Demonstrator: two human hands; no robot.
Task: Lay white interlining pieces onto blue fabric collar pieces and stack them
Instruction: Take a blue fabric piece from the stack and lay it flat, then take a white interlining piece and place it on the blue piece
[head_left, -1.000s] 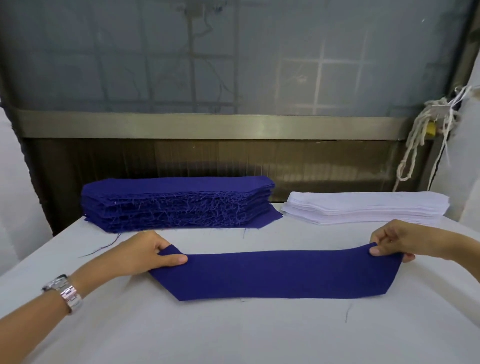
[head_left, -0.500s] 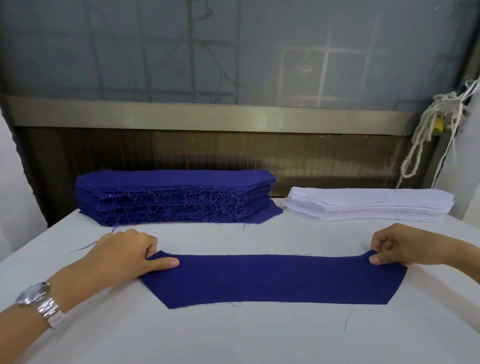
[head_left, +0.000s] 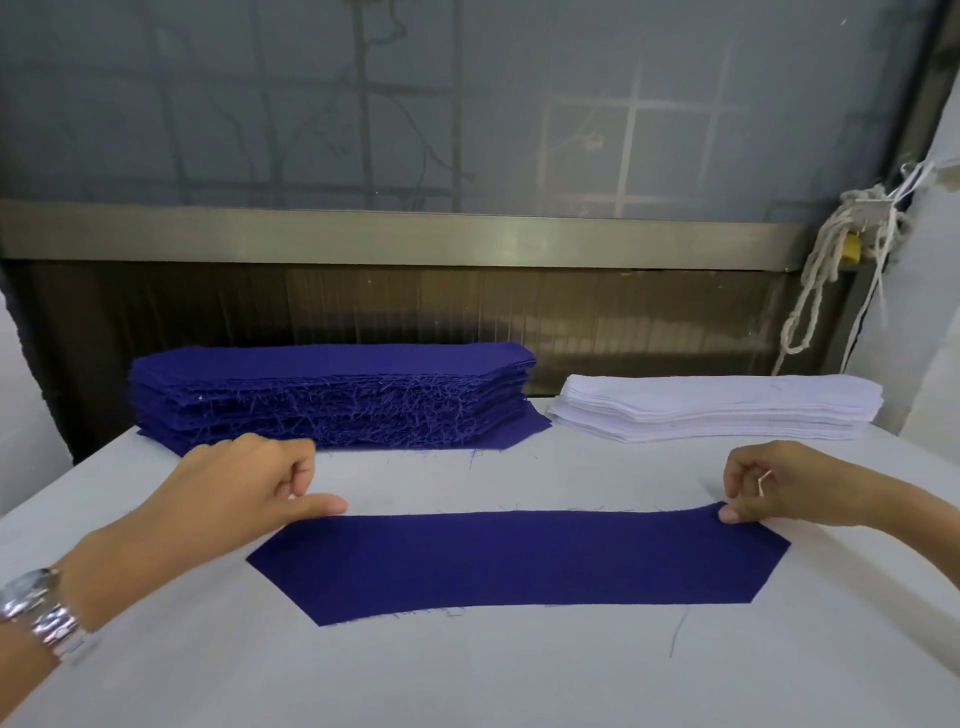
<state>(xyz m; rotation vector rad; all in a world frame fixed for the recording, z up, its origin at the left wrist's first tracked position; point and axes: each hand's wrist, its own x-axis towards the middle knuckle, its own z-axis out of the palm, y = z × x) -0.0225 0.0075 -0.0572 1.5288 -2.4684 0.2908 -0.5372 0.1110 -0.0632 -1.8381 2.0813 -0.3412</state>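
Note:
One blue collar piece (head_left: 519, 561) lies flat on the white table (head_left: 467, 675) in front of me. My left hand (head_left: 244, 493) is at its upper left corner, fingers curled, thumb stretched out with its tip just beside the cloth, holding nothing. My right hand (head_left: 779, 488) pinches the upper right corner, which is lifted slightly. Behind, a tall stack of blue collar pieces (head_left: 332, 395) with frayed edges stands at the back left. A lower stack of white interlining pieces (head_left: 717, 410) sits at the back right.
A metal-framed panel and dark wall close off the table's far edge. A bundle of white cord (head_left: 831, 270) hangs at the right. White cloth or wall borders both sides. Loose blue threads (head_left: 675, 634) lie on the table.
The blue piece has been lowered from sagging between both hands to lying flat on the table. My left hand has let go of its corner; my right hand keeps its pinch.

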